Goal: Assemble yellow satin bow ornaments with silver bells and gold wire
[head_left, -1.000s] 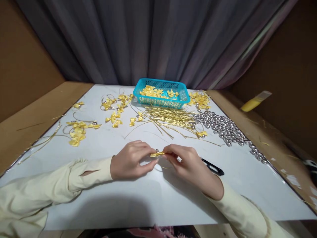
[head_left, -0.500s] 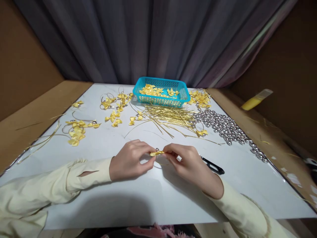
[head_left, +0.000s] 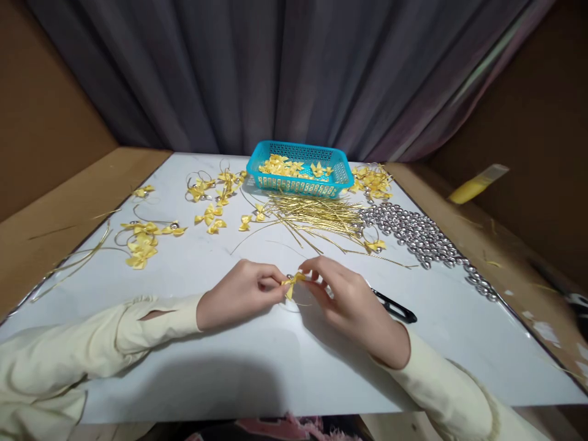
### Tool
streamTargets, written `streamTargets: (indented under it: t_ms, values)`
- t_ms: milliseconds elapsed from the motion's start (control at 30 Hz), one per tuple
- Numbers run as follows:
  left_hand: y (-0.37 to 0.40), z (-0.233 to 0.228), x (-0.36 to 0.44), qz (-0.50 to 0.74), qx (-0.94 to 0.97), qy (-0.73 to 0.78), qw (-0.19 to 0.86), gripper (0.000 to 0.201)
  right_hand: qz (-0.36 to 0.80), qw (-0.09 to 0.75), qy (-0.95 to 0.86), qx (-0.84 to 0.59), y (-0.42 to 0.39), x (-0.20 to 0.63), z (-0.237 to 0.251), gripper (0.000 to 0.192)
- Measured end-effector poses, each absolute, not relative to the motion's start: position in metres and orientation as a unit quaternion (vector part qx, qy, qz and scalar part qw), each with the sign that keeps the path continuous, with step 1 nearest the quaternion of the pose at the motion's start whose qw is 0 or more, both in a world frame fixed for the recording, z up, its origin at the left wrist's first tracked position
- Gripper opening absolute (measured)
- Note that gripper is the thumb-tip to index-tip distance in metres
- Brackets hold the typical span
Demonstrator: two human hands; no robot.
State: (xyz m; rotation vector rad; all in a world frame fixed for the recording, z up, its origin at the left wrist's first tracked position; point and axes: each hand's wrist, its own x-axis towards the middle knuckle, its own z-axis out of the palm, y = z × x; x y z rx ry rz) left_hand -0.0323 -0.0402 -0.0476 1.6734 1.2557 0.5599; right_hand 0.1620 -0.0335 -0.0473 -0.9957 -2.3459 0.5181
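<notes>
Over the near middle of the white table (head_left: 275, 380), my left hand (head_left: 239, 294) and my right hand (head_left: 346, 300) meet at the fingertips. Both pinch a small yellow ribbon bow (head_left: 292, 283), now tilted with one wing up. A tiny silver bell peeks out just above the bow, and a thin gold wire loops under my fingers. Both arms wear cream sleeves.
A teal basket (head_left: 299, 184) with yellow bows stands at the back. In front lie gold wire strips (head_left: 316, 217), silver bells (head_left: 416, 236) to the right, finished bows (head_left: 142, 242) to the left. Black scissors (head_left: 397, 309) lie beside my right wrist.
The bow has turned from lying flat to tilted between my fingertips. Both hands shifted slightly up and closer together.
</notes>
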Motion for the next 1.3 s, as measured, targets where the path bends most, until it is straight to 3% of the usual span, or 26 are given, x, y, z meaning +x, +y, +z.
streamTargets:
  t_ms: [133, 300, 1300]
  values:
    - [-0.036, -0.041, -0.031, 0.197, 0.606, 0.522, 0.566, 0.013, 0.126, 0.266, -0.908, -0.298, -0.033, 0.16, -0.047, 0.017]
    - [-0.034, -0.036, -0.031, 0.186, 0.556, 0.5, 0.638, 0.016, 0.13, 0.246, -0.92, -0.277, -0.034, 0.16, -0.05, 0.022]
    - [-0.033, -0.041, -0.032, 0.171, 0.548, 0.507, 0.643, 0.016, 0.141, 0.254, -0.916, -0.276, -0.033, 0.16, -0.048, 0.018]
